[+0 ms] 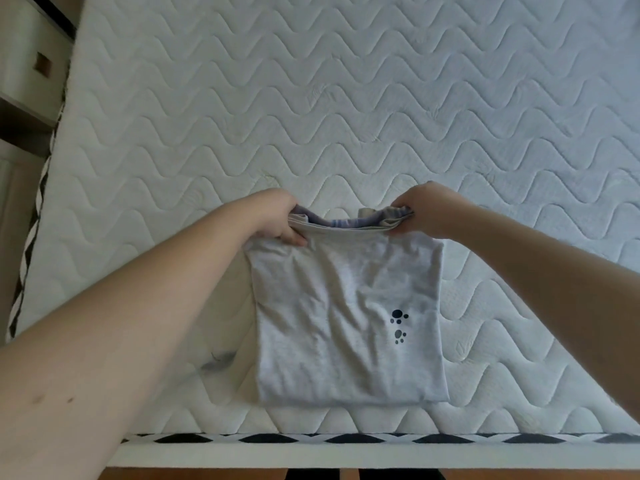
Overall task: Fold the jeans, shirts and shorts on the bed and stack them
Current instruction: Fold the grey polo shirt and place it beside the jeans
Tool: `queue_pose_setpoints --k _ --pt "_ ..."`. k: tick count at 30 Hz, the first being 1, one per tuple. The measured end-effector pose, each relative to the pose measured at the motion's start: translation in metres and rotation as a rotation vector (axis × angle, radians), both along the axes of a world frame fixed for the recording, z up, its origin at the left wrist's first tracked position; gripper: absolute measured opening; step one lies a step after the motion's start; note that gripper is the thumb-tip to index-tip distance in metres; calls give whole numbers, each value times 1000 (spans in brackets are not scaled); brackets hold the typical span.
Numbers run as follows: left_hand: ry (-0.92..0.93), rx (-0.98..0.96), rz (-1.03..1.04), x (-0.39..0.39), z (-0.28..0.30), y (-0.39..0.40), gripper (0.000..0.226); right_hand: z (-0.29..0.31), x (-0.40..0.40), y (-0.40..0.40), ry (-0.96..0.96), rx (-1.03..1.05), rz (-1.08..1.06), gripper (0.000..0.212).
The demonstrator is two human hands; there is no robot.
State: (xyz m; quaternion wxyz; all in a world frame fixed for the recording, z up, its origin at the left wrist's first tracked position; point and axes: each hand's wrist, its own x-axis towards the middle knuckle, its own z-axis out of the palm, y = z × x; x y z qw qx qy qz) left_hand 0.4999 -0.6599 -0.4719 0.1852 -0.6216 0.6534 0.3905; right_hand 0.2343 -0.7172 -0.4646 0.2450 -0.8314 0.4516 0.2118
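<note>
A light grey shirt (346, 313) with two small dark paw prints lies folded into a rectangle near the front edge of the bed. Its far edge is lifted, and a blue-striped layer shows inside the fold. My left hand (280, 218) grips the far left corner of that edge. At the far right corner my right hand (426, 213) pinches the same edge. No jeans or shorts are in view.
The white quilted mattress (346, 98) fills most of the view, with a black-and-white patterned border along its front and left edges. A wooden bed frame (207, 474) shows below. White furniture (31, 64) stands at the far left.
</note>
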Motion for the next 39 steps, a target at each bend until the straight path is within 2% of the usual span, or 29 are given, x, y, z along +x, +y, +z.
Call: queue_pose_setpoints --k 5,8,10,12,16,19,23,28,30,33,34,37,39 --pt "51 -185 29 6 90 -18 35 89 4 -11 -105 -114 -96 19" --pt "42 -332 63 11 149 -30 44 144 10 -21 -179 -185 -161 17" --pt "27 -440 90 14 181 -37 32 172 14 -27 -233 -252 -193 14" --pt "-23 -554 69 17 203 -43 12 190 15 -31 -279 -335 -205 15" --pt "-88 -811 12 24 213 -39 14 188 11 -24 -382 -607 -140 27" --pt "-96 -915 10 22 185 -21 20 151 5 -2 -500 -736 -101 31" --pt "-115 -883 0 4 106 21 27 72 -2 44 -479 -683 -91 35" --pt "-203 -531 -60 -30 -3 108 28 -30 -24 122 -298 -399 -186 38" --pt "-155 -530 -44 -42 -32 143 27 -59 -34 151 -294 -368 -250 39" --pt "-22 -718 -48 -53 -67 178 27 -88 -45 186 -278 -358 -294 43" --pt "0 -740 -45 -54 -77 187 33 -96 -48 195 -275 -354 -295 44" --pt "7 -484 -39 -60 -97 213 55 -114 -56 220 -196 -242 -235 61" --pt "-21 -524 -52 -60 -103 227 59 -117 -58 232 -93 -144 -161 72"
